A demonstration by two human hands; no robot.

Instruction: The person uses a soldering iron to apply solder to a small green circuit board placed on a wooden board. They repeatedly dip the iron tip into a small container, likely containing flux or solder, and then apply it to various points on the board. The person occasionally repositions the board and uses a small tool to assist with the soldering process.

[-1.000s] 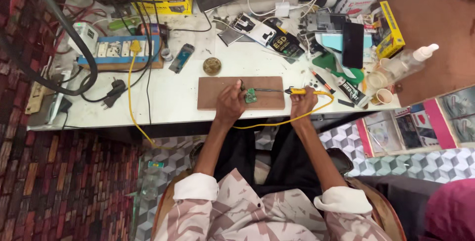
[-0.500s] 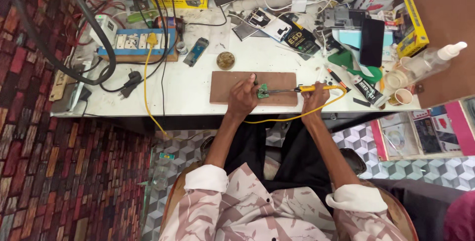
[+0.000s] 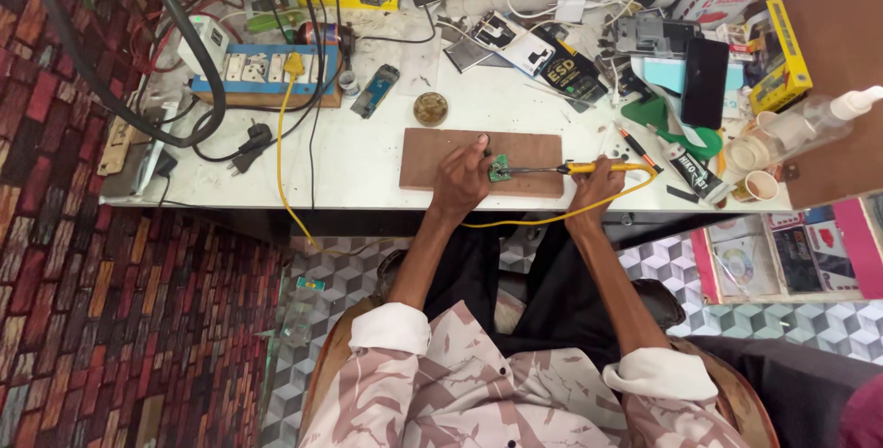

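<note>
Left hand [image 3: 460,177] pins a small green circuit board [image 3: 499,169] flat on the wooden board [image 3: 533,149], fingers curled down on its left edge, no gap visible. Right hand [image 3: 596,181] is wrapped shut round the yellow handle of the soldering iron [image 3: 561,169], tip running left to meet the circuit board's right side. Judgement: circuit board is light, stiff, fragile, likely to skate on the wood, so hold it by the edges, clear of the tip; iron goes by the handle only, its yellow cable [image 3: 515,222] drags a little below both wrists. Just beyond the left hand's fingertips: a small round tin [image 3: 430,109]. Farther up-left of it, a blue power strip [image 3: 262,68]. Far right of the iron hand, a clear squeeze bottle [image 3: 809,126].
</note>
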